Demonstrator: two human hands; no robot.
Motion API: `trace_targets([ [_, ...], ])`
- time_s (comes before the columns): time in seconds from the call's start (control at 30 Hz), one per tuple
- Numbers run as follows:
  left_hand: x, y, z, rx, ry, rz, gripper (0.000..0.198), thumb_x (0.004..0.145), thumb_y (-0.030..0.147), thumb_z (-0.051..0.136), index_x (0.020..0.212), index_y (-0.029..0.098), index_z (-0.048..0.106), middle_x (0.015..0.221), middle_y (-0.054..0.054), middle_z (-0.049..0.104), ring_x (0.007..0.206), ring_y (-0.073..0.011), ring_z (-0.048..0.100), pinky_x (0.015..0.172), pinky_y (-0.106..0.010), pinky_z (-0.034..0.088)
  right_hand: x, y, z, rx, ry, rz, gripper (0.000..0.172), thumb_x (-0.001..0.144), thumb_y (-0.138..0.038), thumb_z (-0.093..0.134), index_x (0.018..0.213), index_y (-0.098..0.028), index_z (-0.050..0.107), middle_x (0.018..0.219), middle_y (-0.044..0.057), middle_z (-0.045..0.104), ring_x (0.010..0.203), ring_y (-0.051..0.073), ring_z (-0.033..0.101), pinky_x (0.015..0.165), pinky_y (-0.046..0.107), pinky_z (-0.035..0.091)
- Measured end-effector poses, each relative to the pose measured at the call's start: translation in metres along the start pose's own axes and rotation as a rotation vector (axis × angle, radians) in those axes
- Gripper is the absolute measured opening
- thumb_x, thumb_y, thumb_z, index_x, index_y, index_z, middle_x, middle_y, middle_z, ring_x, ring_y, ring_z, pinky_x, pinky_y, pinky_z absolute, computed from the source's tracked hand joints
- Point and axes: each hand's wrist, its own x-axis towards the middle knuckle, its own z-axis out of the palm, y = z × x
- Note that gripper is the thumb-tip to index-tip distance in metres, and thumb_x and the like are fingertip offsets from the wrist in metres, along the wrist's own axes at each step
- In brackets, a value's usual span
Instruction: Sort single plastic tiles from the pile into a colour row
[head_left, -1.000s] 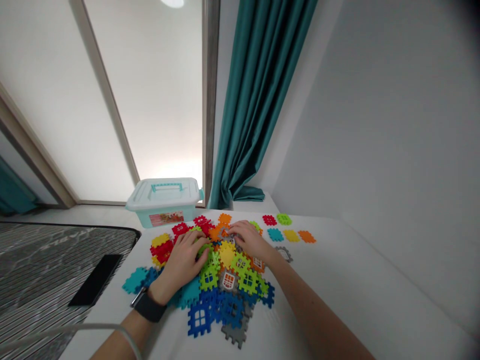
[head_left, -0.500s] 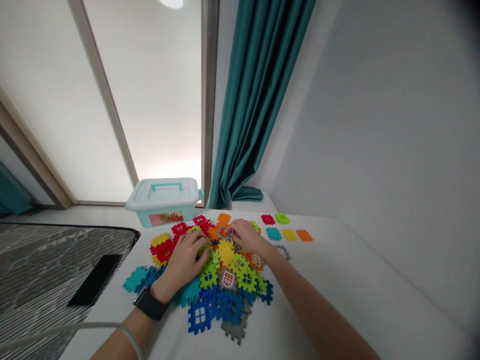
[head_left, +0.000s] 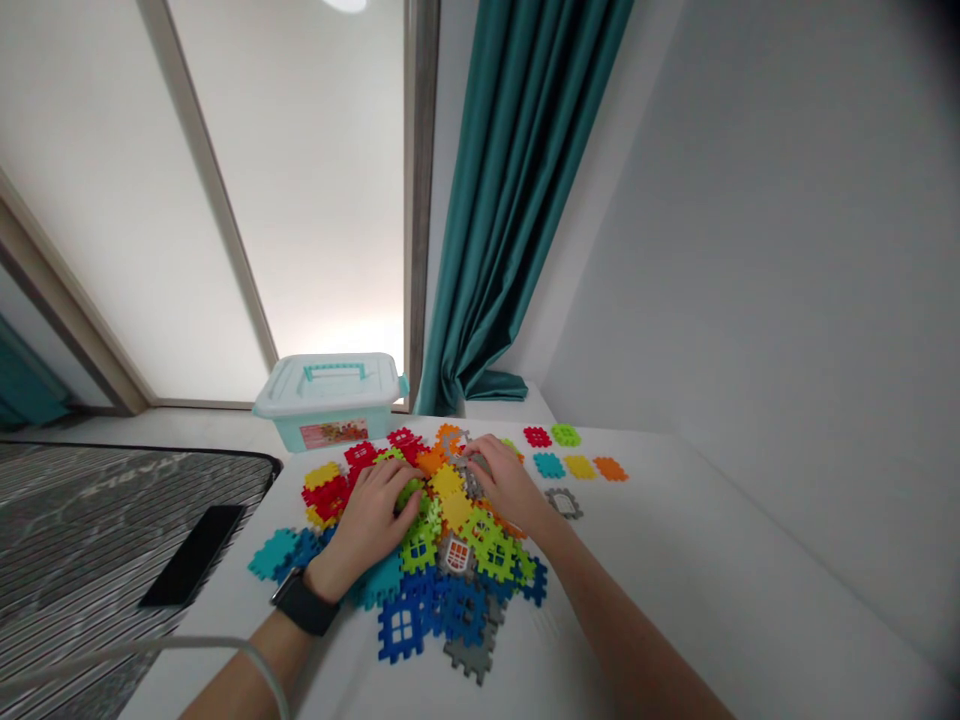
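Note:
A heap of interlocking plastic tiles [head_left: 442, 540] in red, yellow, green, blue, orange and grey lies on a white surface [head_left: 675, 560]. My left hand [head_left: 367, 520] rests flat on the left part of the heap, fingers spread over green and red tiles; a dark watch [head_left: 304, 605] sits on its wrist. My right hand [head_left: 502, 480] lies on the heap's far side, its fingertips pinched on a grey tile [head_left: 469, 470]. Beyond it, several single tiles [head_left: 574, 455] are laid out in rows, with a grey one [head_left: 562, 502] nearer.
A pale green lidded storage box [head_left: 330, 398] stands behind the heap. A black phone [head_left: 193, 568] lies at the left beside a striped grey mat [head_left: 82, 540]. A teal curtain [head_left: 510, 200] hangs at the back. A white wall rises on the right.
My right hand has drawn slightly towards the heap's middle and its fingertips have closed on a grey tile. My left hand has barely moved.

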Motion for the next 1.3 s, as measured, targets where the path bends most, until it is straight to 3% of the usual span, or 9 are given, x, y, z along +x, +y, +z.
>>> trace_targets([
  [0.3,0.001,0.000,0.002,0.017,-0.035,-0.017,0.018,0.096,0.025,0.053,0.108,0.022,0.066,0.111,-0.008,0.069,0.108,-0.0279,0.062,0.095,-0.047,0.050,-0.012,-0.018,0.015,0.027,0.099,0.175,0.009,0.099,-0.026,0.053,0.097,-0.024,0.062,0.096,0.005,0.072,0.094,0.024,0.065,0.090,0.038,0.045],
  [0.47,0.000,0.000,0.004,-0.054,0.041,0.002,0.024,0.097,0.029,0.055,0.118,0.022,0.061,0.112,-0.009,0.069,0.108,-0.0281,0.063,0.095,-0.048,0.050,-0.015,-0.032,0.013,0.390,0.217,0.371,0.024,0.102,-0.040,0.043,0.092,-0.024,0.057,0.072,0.001,0.071,0.070,0.021,0.068,0.076,0.035,0.050],
  [0.67,-0.004,0.004,0.009,-0.055,0.152,0.033,0.059,0.089,0.037,0.070,0.141,0.023,0.046,0.130,-0.014,0.061,0.121,-0.0315,0.058,0.101,-0.051,0.049,-0.024,-0.059,0.021,0.721,0.231,0.505,0.033,0.093,-0.055,0.054,0.082,-0.024,0.056,0.065,0.000,0.071,0.063,0.021,0.068,0.063,0.032,0.052],
  [0.8,-0.005,0.004,0.006,0.015,0.159,0.072,0.047,0.090,0.037,0.068,0.133,0.024,0.055,0.128,-0.013,0.062,0.120,-0.0321,0.058,0.100,-0.050,0.049,-0.028,-0.067,0.025,0.765,0.169,0.525,0.030,0.094,-0.051,0.053,0.080,-0.024,0.056,0.065,-0.001,0.069,0.062,0.020,0.066,0.061,0.031,0.052],
  [0.9,-0.004,0.001,0.003,0.060,0.131,0.096,0.042,0.092,0.040,0.066,0.130,0.024,0.058,0.125,-0.013,0.063,0.118,-0.0319,0.059,0.100,-0.050,0.048,-0.031,-0.063,0.026,0.634,0.165,0.465,0.023,0.096,-0.042,0.051,0.084,-0.024,0.058,0.072,0.001,0.069,0.069,0.020,0.067,0.067,0.033,0.055],
  [0.97,-0.003,-0.001,0.001,0.078,0.120,0.113,0.042,0.093,0.043,0.065,0.129,0.023,0.059,0.125,-0.013,0.063,0.117,-0.0316,0.059,0.099,-0.050,0.048,-0.034,-0.058,0.024,0.446,0.214,0.366,0.015,0.095,-0.035,0.053,0.097,-0.023,0.061,0.090,0.005,0.071,0.085,0.023,0.068,0.081,0.038,0.056],
  [1.1,-0.003,-0.004,0.002,0.073,0.121,0.129,0.040,0.094,0.044,0.062,0.127,0.020,0.060,0.124,-0.014,0.063,0.117,-0.0311,0.058,0.099,-0.048,0.048,-0.039,-0.051,0.016,0.138,0.146,0.036,0.031,0.094,-0.026,0.058,0.125,-0.025,0.058,0.134,0.010,0.061,0.129,0.027,0.054,0.113,0.049,0.042],
  [1.17,-0.003,-0.005,0.002,0.061,0.102,0.139,0.040,0.094,0.045,0.061,0.126,0.021,0.061,0.125,-0.013,0.063,0.118,-0.0310,0.058,0.100,-0.048,0.048,-0.040,-0.048,0.013,0.067,0.072,-0.058,0.034,0.095,-0.023,0.058,0.128,-0.028,0.058,0.140,0.009,0.057,0.135,0.026,0.050,0.117,0.050,0.038],
  [1.3,-0.003,-0.004,0.005,0.038,0.045,0.122,0.043,0.094,0.048,0.062,0.130,0.024,0.061,0.125,-0.012,0.064,0.119,-0.0310,0.058,0.103,-0.049,0.046,-0.039,-0.040,0.010,0.011,0.038,-0.088,0.029,0.094,-0.018,0.058,0.121,-0.029,0.062,0.134,0.008,0.060,0.130,0.026,0.053,0.114,0.050,0.041],
])
